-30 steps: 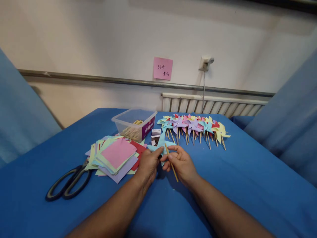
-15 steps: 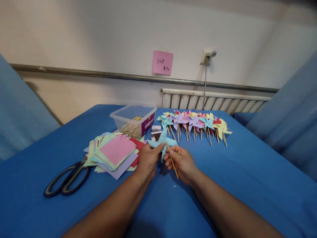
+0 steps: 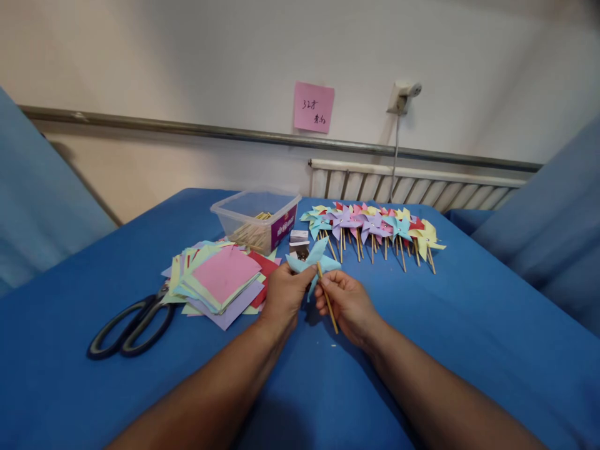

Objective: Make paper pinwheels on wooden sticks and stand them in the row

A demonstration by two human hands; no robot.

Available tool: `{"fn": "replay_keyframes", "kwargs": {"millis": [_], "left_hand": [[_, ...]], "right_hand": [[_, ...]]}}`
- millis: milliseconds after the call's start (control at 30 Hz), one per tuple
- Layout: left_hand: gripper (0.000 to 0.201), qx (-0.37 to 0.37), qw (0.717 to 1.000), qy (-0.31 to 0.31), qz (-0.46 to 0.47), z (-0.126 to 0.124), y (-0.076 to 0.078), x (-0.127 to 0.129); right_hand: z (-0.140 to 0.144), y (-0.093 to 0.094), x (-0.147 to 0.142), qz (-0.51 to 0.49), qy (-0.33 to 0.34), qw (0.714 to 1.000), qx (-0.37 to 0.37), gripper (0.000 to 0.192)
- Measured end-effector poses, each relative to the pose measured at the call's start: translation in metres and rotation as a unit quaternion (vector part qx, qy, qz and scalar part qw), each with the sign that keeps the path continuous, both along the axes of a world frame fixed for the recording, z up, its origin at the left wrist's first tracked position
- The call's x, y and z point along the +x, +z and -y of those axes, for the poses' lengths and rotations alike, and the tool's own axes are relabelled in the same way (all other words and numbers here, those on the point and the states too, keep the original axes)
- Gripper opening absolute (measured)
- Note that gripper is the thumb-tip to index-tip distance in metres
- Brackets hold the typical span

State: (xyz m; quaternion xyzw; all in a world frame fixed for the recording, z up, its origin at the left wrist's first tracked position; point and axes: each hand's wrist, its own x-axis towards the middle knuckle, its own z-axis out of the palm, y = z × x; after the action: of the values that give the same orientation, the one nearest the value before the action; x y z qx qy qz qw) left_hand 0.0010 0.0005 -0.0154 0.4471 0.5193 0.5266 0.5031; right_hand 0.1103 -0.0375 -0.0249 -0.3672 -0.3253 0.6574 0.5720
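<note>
Light blue paper pinwheel [image 3: 313,260] on a thin wooden stick [image 3: 327,298], tilted, just above the blue tabletop.

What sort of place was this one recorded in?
Probably a plain indoor room used as a paper-craft station: a table under a blue cloth, a stack of coloured paper squares, scissors, a row of finished pinwheels, and a wall radiator behind.

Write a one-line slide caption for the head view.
Left hand and right hand hold a light blue paper pinwheel to its wooden stick above a blue table.
</note>
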Motion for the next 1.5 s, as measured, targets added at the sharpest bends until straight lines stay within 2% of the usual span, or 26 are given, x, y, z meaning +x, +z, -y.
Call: {"fn": "replay_keyframes", "kwargs": {"millis": [233, 433, 1500], "left_hand": [[0.030, 0.005, 1.000, -0.008, -0.026, 0.0008, 0.0001, -0.0002], [0.032, 0.000, 1.000, 0.003, -0.006, -0.0006, -0.0004, -0.0003], [0.030, -0.005, 1.000, 0.010, -0.009, 0.0001, 0.0010, -0.0002]], "right_hand": [[0.0013, 0.0039, 0.0001, 0.020, -0.011, 1.000, 0.002, 0.037], [0.0006, 0.0036, -0.0005, 0.023, -0.038, 0.999, 0.002, 0.037], [-0.0025, -0.0036, -0.0007, 0.032, -0.052, 0.998, 0.018, 0.038]]}}
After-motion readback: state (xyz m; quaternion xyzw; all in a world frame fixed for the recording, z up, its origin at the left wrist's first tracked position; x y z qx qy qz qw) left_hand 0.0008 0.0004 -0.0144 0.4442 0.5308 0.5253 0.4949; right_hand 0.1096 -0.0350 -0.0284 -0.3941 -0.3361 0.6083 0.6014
